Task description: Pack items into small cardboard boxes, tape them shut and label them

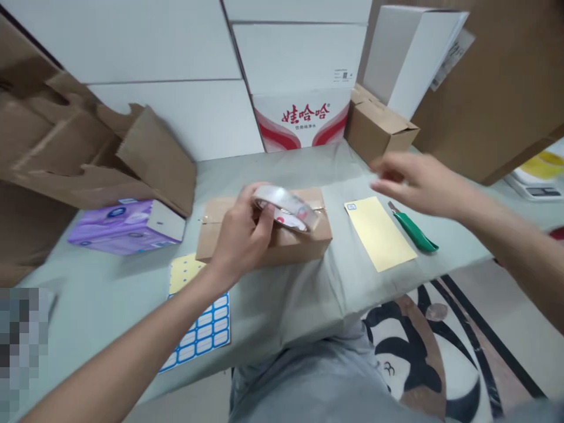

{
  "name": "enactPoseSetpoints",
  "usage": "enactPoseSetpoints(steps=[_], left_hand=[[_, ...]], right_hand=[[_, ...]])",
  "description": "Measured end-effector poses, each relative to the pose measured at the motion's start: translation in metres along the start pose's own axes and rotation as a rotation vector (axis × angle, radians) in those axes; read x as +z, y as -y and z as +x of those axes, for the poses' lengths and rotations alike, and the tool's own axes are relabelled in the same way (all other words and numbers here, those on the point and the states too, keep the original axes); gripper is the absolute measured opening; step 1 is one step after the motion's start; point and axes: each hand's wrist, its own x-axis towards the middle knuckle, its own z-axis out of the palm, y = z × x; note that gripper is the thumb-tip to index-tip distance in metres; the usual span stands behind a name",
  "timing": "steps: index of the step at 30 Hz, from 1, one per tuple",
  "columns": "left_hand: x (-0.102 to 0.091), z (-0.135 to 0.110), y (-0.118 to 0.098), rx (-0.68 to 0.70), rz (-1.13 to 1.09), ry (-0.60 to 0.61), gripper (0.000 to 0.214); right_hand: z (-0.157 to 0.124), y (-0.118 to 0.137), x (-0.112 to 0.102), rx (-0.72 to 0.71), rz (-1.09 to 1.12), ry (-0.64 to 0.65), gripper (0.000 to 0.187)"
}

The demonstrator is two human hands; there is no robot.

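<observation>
My left hand [247, 229] is closed around a roll of clear packing tape [286, 208], holding it tilted above a small brown cardboard box [282, 251]. Clear tape shows on the left end of that box, which lies on the cloth-covered table. Off to the right, my right hand [409, 179] is raised in the air, blurred by motion, with thumb and fingers apart and nothing visible between them. Below it lie a yellow paper slip [379, 235] with a small label in its corner and a green-handled utility knife [414, 230].
Sheets of blue-framed labels [205, 329] lie front left. Behind them sit a purple tissue pack [127, 226] and open cardboard cartons [88, 153]. White boxes [176, 117] wall off the back. A closed brown box [381, 126] and a kitchen scale [537, 185] are at right.
</observation>
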Motion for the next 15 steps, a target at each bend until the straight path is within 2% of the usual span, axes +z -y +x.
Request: enactPoseSetpoints(steps=[2, 4, 7, 9, 11, 13, 15], left_hand=[[0.003, -0.004, 0.003, -0.015, -0.123, -0.028, 0.019], [0.003, -0.006, 0.002, -0.022, -0.230, -0.035, 0.023], [0.000, -0.009, -0.001, -0.007, -0.264, -0.058, 0.028], [-0.002, -0.011, -0.001, 0.034, -0.228, -0.074, 0.028], [-0.006, -0.014, 0.001, 0.119, -0.143, -0.078, 0.027], [-0.010, -0.016, 0.004, 0.211, -0.040, -0.082, 0.025], [-0.014, -0.017, 0.007, 0.281, 0.053, -0.102, 0.024]], right_hand=[[-0.027, -0.061, 0.037, 0.239, -0.146, 0.095, 0.057], [-0.049, -0.107, 0.078, 0.361, -0.177, 0.170, 0.065], [-0.067, -0.140, 0.123, 0.412, -0.173, 0.143, 0.060], [-0.071, -0.149, 0.134, 0.424, -0.162, 0.109, 0.051], [-0.071, -0.159, 0.136, 0.415, -0.141, 0.106, 0.047], [-0.070, -0.174, 0.131, 0.406, -0.115, 0.123, 0.042], [-0.066, -0.190, 0.121, 0.433, -0.112, 0.076, 0.033]])
